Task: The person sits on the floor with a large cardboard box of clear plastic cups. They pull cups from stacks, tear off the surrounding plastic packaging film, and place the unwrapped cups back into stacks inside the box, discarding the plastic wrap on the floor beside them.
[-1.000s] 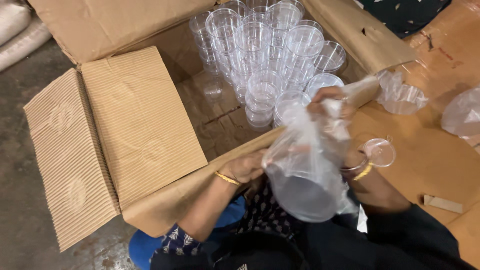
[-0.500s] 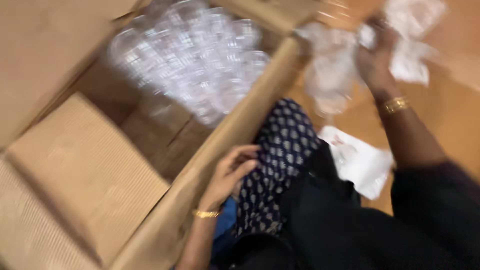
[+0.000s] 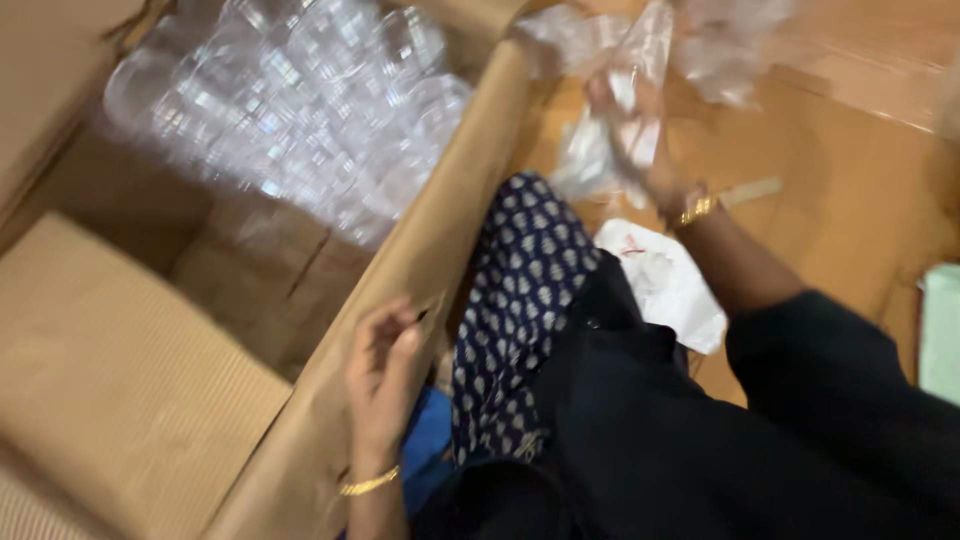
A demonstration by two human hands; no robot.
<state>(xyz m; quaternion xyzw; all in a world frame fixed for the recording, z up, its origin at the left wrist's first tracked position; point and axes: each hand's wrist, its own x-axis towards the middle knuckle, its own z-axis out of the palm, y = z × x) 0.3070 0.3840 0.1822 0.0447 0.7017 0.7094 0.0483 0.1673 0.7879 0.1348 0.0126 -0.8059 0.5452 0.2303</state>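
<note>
My left hand [image 3: 383,368] rests on the near wall of a large cardboard box [image 3: 440,240], fingers curled against the rim, holding nothing. Inside the box lie several stacks of clear plastic cups [image 3: 300,110]. My right hand [image 3: 640,150] is out over the brown surface to the right of the box, gripping a crumpled clear plastic bag [image 3: 610,110]. The picture is motion-blurred.
A box flap [image 3: 120,390] lies open at the lower left. A white paper piece [image 3: 665,285] sits on the brown cardboard surface [image 3: 850,200] beside my patterned and dark clothing. More clear plastic [image 3: 730,50] lies at the top right, a pale green thing [image 3: 940,330] at the right edge.
A second ago both hands held the plastic bag over my lap. My right hand has carried it out to the right; my left hand let go and settled on the box wall.
</note>
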